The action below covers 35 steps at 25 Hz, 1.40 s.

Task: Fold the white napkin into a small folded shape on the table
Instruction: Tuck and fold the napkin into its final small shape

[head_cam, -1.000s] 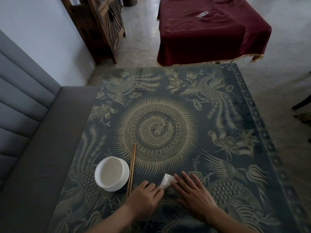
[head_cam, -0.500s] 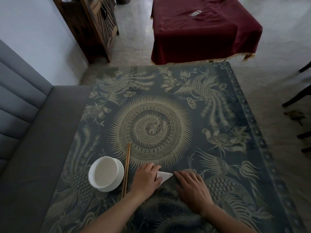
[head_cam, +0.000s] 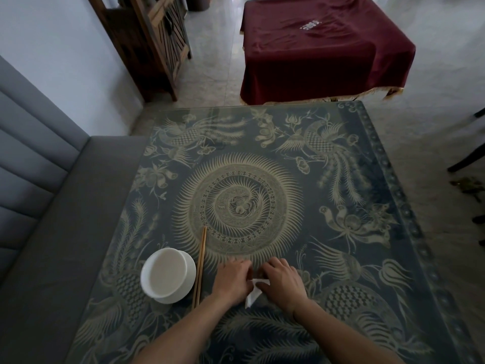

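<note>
The white napkin (head_cam: 254, 294) lies near the front of the patterned table (head_cam: 341, 211), folded small and mostly covered by both hands. Only a narrow white strip and a pointed lower corner show between them. My left hand (head_cam: 231, 282) presses on its left side with fingers curled. My right hand (head_cam: 283, 283) covers its right side, the thumb lying across the fold. The two hands nearly touch over the napkin.
A white bowl (head_cam: 168, 275) on a saucer stands left of my hands, with wooden chopsticks (head_cam: 200, 266) lying beside it. A grey bench (head_cam: 52, 232) runs along the table's left side. A table under a red cloth (head_cam: 320, 46) stands beyond the far edge.
Both hands have closed in over the napkin. Its white point, which showed at the top between them before, is now hidden, and a lower corner sticks out toward me.
</note>
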Tool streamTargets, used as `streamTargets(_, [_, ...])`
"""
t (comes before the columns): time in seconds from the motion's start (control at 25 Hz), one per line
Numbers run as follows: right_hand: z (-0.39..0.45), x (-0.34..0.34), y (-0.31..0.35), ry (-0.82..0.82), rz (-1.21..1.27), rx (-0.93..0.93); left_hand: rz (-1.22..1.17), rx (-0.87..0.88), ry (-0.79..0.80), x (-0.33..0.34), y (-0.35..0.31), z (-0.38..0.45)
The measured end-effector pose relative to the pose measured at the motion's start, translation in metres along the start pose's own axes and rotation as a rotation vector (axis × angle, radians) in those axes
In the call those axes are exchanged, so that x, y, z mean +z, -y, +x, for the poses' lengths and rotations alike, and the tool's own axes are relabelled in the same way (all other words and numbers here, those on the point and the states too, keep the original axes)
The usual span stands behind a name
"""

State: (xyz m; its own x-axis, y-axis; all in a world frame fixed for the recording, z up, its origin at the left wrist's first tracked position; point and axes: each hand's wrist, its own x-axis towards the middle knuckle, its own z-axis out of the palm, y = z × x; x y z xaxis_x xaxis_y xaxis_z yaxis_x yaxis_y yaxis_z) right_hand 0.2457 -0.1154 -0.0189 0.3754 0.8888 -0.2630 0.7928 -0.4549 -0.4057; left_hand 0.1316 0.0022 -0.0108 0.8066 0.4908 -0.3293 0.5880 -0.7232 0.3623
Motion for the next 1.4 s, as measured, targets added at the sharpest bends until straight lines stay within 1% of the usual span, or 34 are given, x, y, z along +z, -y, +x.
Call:
streamTargets(0.16, [0.005, 0.003, 0.004, 0.019, -0.030, -0.025, -0.055, 0.000, -0.013, -0.001, 0.002, -0.004])
streamTargets(0.32, [-0.002, 0.005, 0.002, 0.005, -0.058, -0.065, 0.030, -0.013, -0.032, 0.008, 0.005, -0.012])
streamTargets(0.44, [-0.006, 0.006, 0.000, 0.005, -0.072, -0.039, 0.083, -0.031, -0.055, 0.019, 0.000, -0.016])
streamTargets(0.56, [-0.005, 0.007, 0.003, 0.014, -0.049, 0.033, 0.029, -0.057, -0.052, 0.016, -0.005, -0.015])
streamTargets(0.68, [-0.005, 0.006, 0.002, 0.028, -0.024, 0.033, 0.003, -0.025, -0.017, 0.012, -0.008, -0.013])
streamTargets(0.76, [-0.005, 0.004, 0.000, 0.050, 0.027, 0.044, -0.074, -0.024, 0.012, 0.009, -0.010, -0.013])
streamTargets(0.84, [-0.006, 0.001, -0.002, 0.073, 0.131, 0.087, -0.208, -0.048, 0.030, 0.005, -0.008, -0.011])
streamTargets(0.92, [-0.005, -0.005, -0.008, 0.086, 0.315, 0.189, -0.385, -0.097, 0.080, 0.000, -0.004, -0.010])
streamTargets(1.04, [-0.005, -0.011, -0.017, 0.075, 0.770, 0.360, -0.634, -0.229, 0.146, -0.006, 0.001, -0.010])
streamTargets(1.12, [-0.008, -0.010, -0.019, 0.079, 1.069, 0.439, -0.831, -0.338, 0.135, -0.008, 0.000, -0.010])
streamTargets(1.2, [-0.012, -0.007, -0.017, 0.059, 1.275, 0.496, -1.106, -0.475, 0.105, -0.009, -0.005, -0.011])
streamTargets(1.28, [-0.015, -0.004, -0.012, 0.017, 1.407, 0.533, -1.311, -0.548, 0.086, -0.011, -0.011, -0.012])
streamTargets(1.32, [-0.016, -0.004, -0.009, -0.002, 1.437, 0.539, -1.355, -0.556, 0.074, -0.011, -0.013, -0.012])
streamTargets(1.4, [-0.018, -0.004, -0.004, -0.021, 1.439, 0.528, -1.356, -0.541, 0.039, -0.012, -0.016, -0.012])
